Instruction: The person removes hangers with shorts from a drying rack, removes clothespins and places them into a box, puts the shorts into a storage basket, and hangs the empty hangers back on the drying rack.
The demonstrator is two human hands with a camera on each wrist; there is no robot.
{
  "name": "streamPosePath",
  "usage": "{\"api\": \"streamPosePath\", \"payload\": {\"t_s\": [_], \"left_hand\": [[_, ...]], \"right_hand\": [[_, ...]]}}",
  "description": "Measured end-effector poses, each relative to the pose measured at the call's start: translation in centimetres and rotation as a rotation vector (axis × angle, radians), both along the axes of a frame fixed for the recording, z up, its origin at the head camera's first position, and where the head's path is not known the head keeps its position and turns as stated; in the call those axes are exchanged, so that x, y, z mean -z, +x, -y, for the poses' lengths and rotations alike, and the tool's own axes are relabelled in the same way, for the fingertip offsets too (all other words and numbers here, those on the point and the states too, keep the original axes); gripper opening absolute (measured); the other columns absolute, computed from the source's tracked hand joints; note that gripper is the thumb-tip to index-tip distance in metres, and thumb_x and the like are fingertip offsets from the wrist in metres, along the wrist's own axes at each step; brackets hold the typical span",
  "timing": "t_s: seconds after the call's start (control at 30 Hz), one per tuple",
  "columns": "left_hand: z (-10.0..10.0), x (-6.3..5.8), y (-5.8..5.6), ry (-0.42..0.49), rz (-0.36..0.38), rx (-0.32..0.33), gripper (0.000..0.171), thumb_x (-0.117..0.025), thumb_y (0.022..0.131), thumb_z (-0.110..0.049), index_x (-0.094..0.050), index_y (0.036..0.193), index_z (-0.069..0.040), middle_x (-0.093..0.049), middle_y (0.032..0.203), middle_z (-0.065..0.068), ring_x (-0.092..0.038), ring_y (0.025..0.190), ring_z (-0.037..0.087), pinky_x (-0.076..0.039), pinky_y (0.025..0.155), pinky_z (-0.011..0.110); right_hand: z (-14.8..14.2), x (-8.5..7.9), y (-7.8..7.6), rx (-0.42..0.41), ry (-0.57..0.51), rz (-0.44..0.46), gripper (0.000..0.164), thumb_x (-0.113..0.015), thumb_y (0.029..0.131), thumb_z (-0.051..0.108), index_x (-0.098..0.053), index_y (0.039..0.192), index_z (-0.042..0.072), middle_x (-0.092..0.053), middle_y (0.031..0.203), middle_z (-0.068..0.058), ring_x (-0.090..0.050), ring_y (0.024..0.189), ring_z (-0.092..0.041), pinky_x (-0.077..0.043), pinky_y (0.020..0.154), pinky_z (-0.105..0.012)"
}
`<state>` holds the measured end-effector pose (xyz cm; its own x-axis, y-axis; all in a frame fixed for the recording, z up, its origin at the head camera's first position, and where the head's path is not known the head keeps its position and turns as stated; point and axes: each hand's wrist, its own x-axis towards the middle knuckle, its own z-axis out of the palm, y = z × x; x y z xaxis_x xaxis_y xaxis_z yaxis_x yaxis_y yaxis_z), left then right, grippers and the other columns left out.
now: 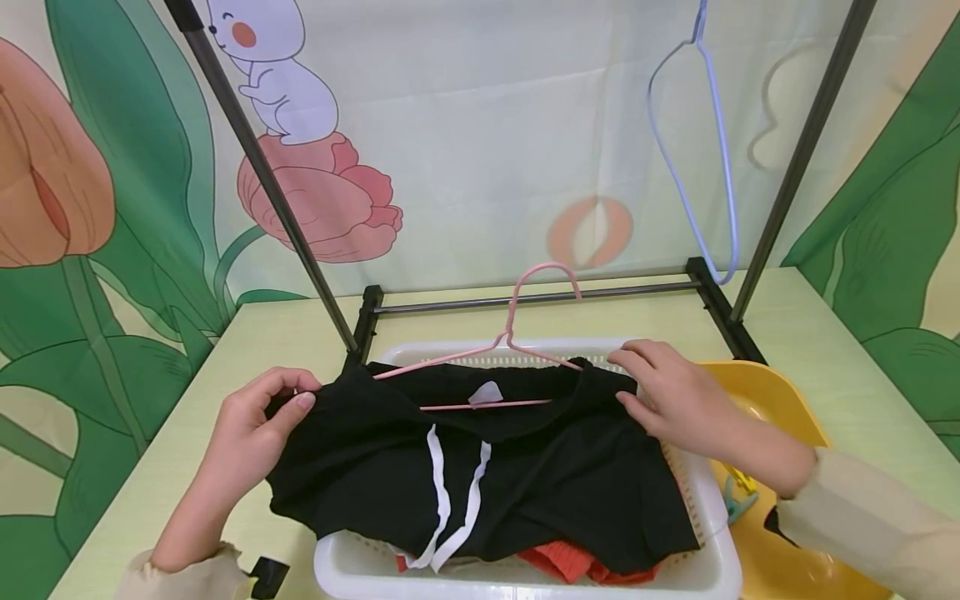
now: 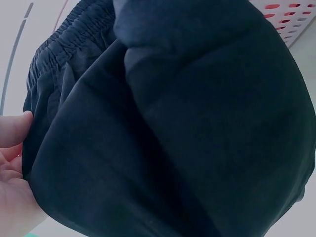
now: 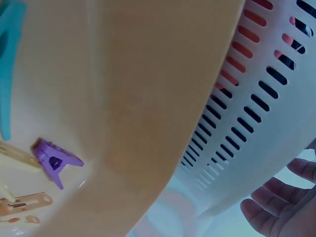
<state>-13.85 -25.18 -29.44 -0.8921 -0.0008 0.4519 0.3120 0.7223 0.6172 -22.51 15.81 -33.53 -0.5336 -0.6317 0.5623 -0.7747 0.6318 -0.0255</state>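
Black shorts [image 1: 360, 458] with white drawstrings [image 1: 437, 483] lie spread over a white basket [image 1: 720, 533]. A pink hanger [image 1: 457, 357] sits inside the waistband, its hook standing up at the back. My left hand [image 1: 258, 425] pinches the left end of the waistband between thumb and fingers; in the left wrist view the shorts' dark cloth [image 2: 212, 108] fills most of the picture. At the right end of the waistband is my right hand [image 1: 678, 392], thumb and fingers apart around the corner. The right wrist view shows that hand's fingers [image 3: 276, 197] loosely bent beside the basket.
Red cloth [image 1: 558, 560] shows under the shorts in the basket. A yellow basin [image 1: 780, 400] stands on the right, holding clothespins such as a purple one [image 3: 54, 160]. Behind rises a rack with dark poles [image 1: 802, 158]; a blue hanger [image 1: 723, 158] hangs there.
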Motion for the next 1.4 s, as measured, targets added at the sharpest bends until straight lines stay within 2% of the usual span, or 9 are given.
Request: {"api": "streamPosePath", "payload": {"t_s": [0.23, 0.5, 0.87, 1.3, 1.4], "left_hand": [[0.2, -0.4, 0.2, 0.058, -0.016, 0.007, 0.008, -0.055, 0.083, 0.003, -0.059, 0.088, -0.002, -0.051, 0.077, -0.017, -0.044, 0.071, 0.001, -0.037, 0.061, 0.013], [0.4, -0.8, 0.5, 0.092, -0.002, 0.006, 0.005, -0.053, 0.085, -0.001, -0.057, 0.089, 0.0, -0.05, 0.077, -0.017, -0.044, 0.071, 0.003, -0.037, 0.061, 0.014], [0.6, -0.7, 0.6, 0.155, 0.022, 0.02, 0.005, -0.052, 0.085, 0.002, -0.055, 0.089, 0.003, -0.051, 0.077, -0.016, -0.045, 0.072, 0.004, -0.037, 0.062, 0.014], [1.3, -0.3, 0.5, 0.183, 0.076, 0.011, 0.007, -0.051, 0.086, -0.001, -0.054, 0.091, 0.003, -0.051, 0.077, -0.015, -0.045, 0.073, 0.004, -0.038, 0.063, 0.014], [1.3, -0.3, 0.4, 0.185, 0.087, 0.013, 0.007, -0.051, 0.087, -0.002, -0.053, 0.091, 0.002, -0.051, 0.078, -0.01, -0.045, 0.074, 0.005, -0.038, 0.064, 0.015]], "right_hand": [[0.8, -0.2, -0.2, -0.017, 0.007, -0.029, 0.047, -0.071, 0.07, 0.015, -0.052, 0.111, 0.003, -0.054, 0.104, -0.013, -0.052, 0.09, -0.024, -0.049, 0.073, -0.036], [1.4, -0.6, -0.2, -0.042, 0.001, -0.036, 0.052, -0.07, 0.07, 0.011, -0.049, 0.116, 0.001, -0.056, 0.105, -0.013, -0.055, 0.094, -0.026, -0.048, 0.078, -0.038], [2.0, -0.8, 0.1, -0.035, 0.005, -0.039, 0.053, -0.068, 0.071, 0.004, -0.045, 0.119, 0.002, -0.056, 0.085, -0.008, -0.055, 0.077, -0.022, -0.048, 0.065, -0.033], [2.5, -1.0, 0.3, -0.073, -0.025, -0.107, 0.045, -0.066, 0.069, 0.001, -0.049, 0.111, 0.002, -0.054, 0.081, -0.007, -0.053, 0.072, -0.021, -0.046, 0.06, -0.032], [2.5, -1.0, 0.3, -0.082, -0.025, -0.122, 0.043, -0.064, 0.07, 0.001, -0.049, 0.11, 0.002, -0.053, 0.08, -0.007, -0.052, 0.071, -0.021, -0.045, 0.06, -0.032]]}}
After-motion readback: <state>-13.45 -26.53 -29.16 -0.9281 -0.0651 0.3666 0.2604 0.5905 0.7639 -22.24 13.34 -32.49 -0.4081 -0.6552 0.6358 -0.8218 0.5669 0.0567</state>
